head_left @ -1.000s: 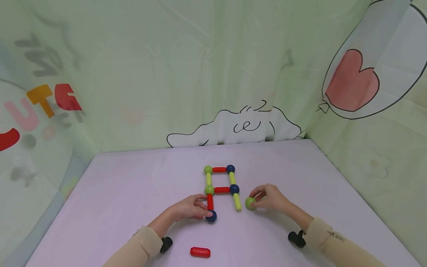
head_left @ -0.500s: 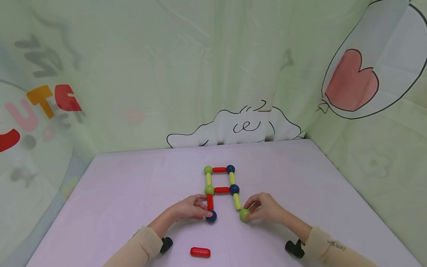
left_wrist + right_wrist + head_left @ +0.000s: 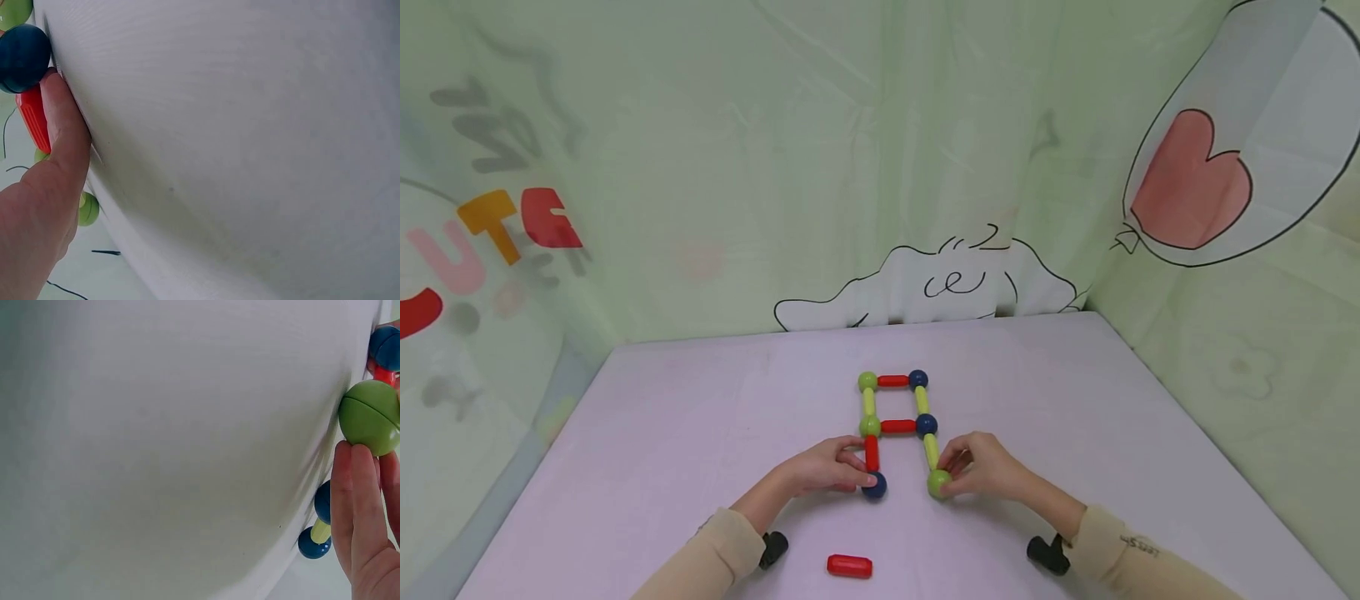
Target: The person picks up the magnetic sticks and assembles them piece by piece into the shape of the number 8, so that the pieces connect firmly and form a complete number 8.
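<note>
My left hand (image 3: 831, 467) grips the lower left end of a flat frame of magnetic rods and balls, its thumb at a dark blue ball (image 3: 874, 486) and its fingers beside the red rod (image 3: 872, 454) above. In the left wrist view, the thumb tip touches that blue ball (image 3: 24, 59). With my right hand (image 3: 985, 467) I pinch a green ball (image 3: 938, 484) at the lower end of a yellow-green rod (image 3: 931, 451). In the right wrist view, fingertips press against this green ball (image 3: 372, 417). Above, a square of rods joins green balls (image 3: 869, 426) and blue balls (image 3: 927, 425).
A loose red rod (image 3: 850, 567) lies on the pale table (image 3: 715, 400) in front of the frame. Black wrist cameras (image 3: 1048, 555) hang below both cuffs. Printed pale green curtains (image 3: 737, 167) stand behind and beside the table.
My right hand has moved the green ball toward me and left, from beside the yellow-green rod to its lower end. The left hand has stayed in place.
</note>
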Action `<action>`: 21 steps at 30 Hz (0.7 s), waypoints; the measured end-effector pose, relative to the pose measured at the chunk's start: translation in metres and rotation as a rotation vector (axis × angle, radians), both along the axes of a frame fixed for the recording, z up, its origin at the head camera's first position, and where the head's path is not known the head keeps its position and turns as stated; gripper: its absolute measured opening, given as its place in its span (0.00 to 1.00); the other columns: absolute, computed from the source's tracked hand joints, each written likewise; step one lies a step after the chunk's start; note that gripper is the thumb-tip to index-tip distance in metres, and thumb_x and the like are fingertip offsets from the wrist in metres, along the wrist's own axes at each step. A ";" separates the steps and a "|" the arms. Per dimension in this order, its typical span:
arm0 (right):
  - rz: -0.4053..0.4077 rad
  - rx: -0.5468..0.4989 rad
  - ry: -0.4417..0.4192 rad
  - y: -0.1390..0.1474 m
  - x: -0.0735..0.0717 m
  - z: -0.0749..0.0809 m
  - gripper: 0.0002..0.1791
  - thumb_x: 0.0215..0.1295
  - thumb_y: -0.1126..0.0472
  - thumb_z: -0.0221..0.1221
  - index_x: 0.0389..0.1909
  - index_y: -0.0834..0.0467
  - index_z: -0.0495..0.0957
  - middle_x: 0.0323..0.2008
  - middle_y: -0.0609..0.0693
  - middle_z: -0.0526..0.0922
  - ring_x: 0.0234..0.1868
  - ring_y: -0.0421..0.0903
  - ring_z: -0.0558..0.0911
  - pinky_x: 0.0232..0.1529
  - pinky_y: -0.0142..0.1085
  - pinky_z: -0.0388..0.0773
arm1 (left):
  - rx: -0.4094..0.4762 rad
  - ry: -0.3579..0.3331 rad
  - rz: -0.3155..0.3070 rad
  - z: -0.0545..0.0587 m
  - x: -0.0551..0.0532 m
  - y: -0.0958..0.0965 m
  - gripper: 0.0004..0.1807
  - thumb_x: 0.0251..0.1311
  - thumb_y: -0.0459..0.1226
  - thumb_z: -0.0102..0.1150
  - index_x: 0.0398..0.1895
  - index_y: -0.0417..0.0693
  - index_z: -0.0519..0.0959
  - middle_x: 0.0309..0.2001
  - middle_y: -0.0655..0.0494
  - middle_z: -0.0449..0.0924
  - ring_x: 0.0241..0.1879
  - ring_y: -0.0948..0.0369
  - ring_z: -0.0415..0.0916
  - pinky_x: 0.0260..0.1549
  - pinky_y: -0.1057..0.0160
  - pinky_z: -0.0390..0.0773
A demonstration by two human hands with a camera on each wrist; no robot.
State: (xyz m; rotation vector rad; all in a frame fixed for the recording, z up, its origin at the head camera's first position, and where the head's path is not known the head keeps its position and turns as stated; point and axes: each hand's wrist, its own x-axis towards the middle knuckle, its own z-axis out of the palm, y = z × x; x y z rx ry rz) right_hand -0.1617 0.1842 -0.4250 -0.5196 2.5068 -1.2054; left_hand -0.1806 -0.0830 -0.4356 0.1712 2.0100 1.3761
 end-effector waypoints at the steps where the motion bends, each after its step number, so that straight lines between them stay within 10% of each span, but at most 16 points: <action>1: -0.010 0.003 -0.002 -0.001 0.000 0.000 0.13 0.41 0.66 0.71 0.29 0.62 0.79 0.27 0.46 0.78 0.29 0.44 0.77 0.31 0.30 0.77 | 0.000 -0.001 0.002 -0.001 0.000 0.000 0.38 0.52 0.38 0.65 0.65 0.39 0.59 0.39 0.52 0.76 0.36 0.59 0.76 0.42 0.60 0.76; 21: -0.070 0.034 0.005 -0.007 0.004 0.003 0.14 0.40 0.64 0.72 0.29 0.61 0.79 0.26 0.45 0.78 0.28 0.42 0.76 0.31 0.30 0.76 | -0.167 0.140 -0.053 0.009 0.007 0.006 0.37 0.52 0.41 0.65 0.63 0.39 0.61 0.32 0.54 0.74 0.30 0.59 0.73 0.34 0.62 0.76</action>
